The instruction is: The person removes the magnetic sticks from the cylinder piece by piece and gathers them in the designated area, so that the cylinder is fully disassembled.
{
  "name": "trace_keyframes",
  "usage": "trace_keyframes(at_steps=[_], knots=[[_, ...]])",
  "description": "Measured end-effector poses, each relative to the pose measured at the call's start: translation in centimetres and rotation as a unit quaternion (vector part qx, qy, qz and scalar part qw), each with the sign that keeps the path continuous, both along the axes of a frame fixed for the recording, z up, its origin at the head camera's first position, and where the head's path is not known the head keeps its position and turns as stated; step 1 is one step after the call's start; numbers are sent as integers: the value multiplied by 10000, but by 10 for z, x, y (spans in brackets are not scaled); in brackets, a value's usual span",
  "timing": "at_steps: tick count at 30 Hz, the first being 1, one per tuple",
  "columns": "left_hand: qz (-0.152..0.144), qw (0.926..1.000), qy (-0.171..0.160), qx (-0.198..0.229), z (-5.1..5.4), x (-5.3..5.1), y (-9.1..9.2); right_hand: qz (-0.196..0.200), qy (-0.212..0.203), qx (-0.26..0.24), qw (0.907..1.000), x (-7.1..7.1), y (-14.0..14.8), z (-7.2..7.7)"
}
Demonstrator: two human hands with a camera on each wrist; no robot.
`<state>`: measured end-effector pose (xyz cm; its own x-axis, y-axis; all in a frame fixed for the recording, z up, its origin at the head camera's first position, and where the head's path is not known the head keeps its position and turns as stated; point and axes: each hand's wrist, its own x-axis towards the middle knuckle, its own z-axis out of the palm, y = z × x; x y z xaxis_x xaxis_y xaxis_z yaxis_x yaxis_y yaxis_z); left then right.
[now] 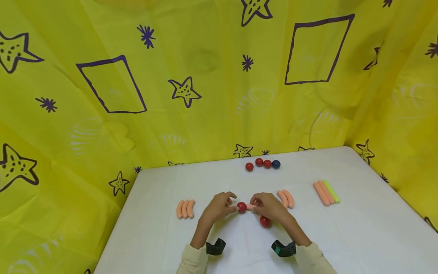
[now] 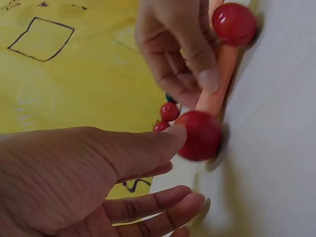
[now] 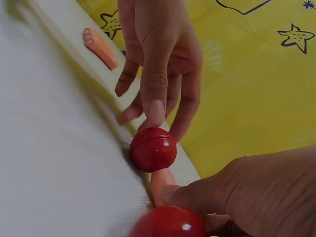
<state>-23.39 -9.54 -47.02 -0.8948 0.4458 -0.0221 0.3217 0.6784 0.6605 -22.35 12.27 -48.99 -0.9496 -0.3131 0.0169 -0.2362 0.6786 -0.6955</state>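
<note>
My right hand (image 1: 268,205) pinches a pink stick (image 2: 217,94) between thumb and fingers. One end of the stick meets a red ball (image 1: 242,207); close to its other end is a second red ball (image 1: 265,222), under the right hand. In the left wrist view more pink shows beyond that second ball. My left hand (image 1: 219,207) touches the first ball with the thumb tip (image 3: 156,112), its other fingers spread loosely behind. The right hand's fingers hide part of the stick.
Three curved pink sticks (image 1: 185,209) lie left, and two more curved sticks (image 1: 285,199) right of the hands. Farther right are straight pink sticks (image 1: 323,193) and a green stick (image 1: 331,191). Red balls (image 1: 259,162) and a blue ball (image 1: 276,164) sit near the back edge, before a yellow curtain (image 1: 212,125).
</note>
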Motion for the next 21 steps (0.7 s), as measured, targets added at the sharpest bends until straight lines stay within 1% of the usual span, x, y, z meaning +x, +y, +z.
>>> trace_keyframes(at_steps=[2, 5, 10, 14, 21], knots=[[-58, 10000, -18, -40, -3, 2, 6, 76, 154, -74, 9998, -1, -2, -2], [-56, 10000, 16, -62, -7, 3, 12, 27, 282, -152, 9995, -3, -4, -5], [96, 9996, 266, -56, -13, 4, 17, -174, 203, -202, 9994, -3, -7, -8], [155, 9991, 382, -38, -15, 5, 19, -215, 143, -226, 9994, -3, -7, -9], [222, 9990, 388, 15, -13, 6, 18, -74, 214, -296, 9993, -3, -7, -8]])
